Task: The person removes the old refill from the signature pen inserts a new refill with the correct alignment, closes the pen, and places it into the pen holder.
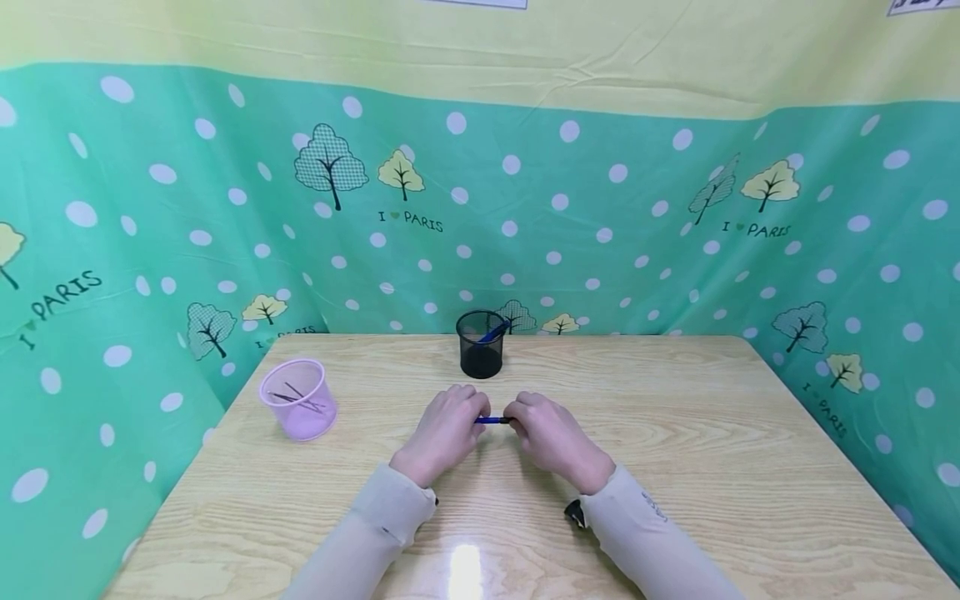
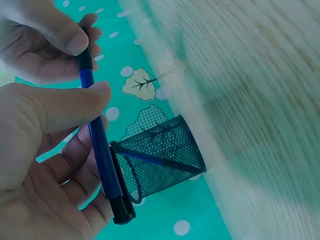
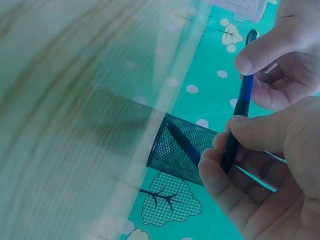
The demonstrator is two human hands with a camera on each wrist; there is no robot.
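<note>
Blue pen [image 2: 103, 162] was held crosswise between both sets of fingers, over the wood-grained counter [image 1: 712, 417]; its smooth barrel was pinched by the left hand [image 1: 446, 429], its dark, ribbed grip by the right hand [image 1: 553, 435]. Two-handed handling was judged the step in hand; for the next move, a steady pinch at both ends seemed called for. Beyond the fingers, a cylindrical black mesh cup [image 1: 481, 360] was occupied by another pen [image 1: 493, 332]; to their left, thin dark sticks [image 1: 285, 397] were held in a tapered lilac cup [image 1: 311, 427].
</note>
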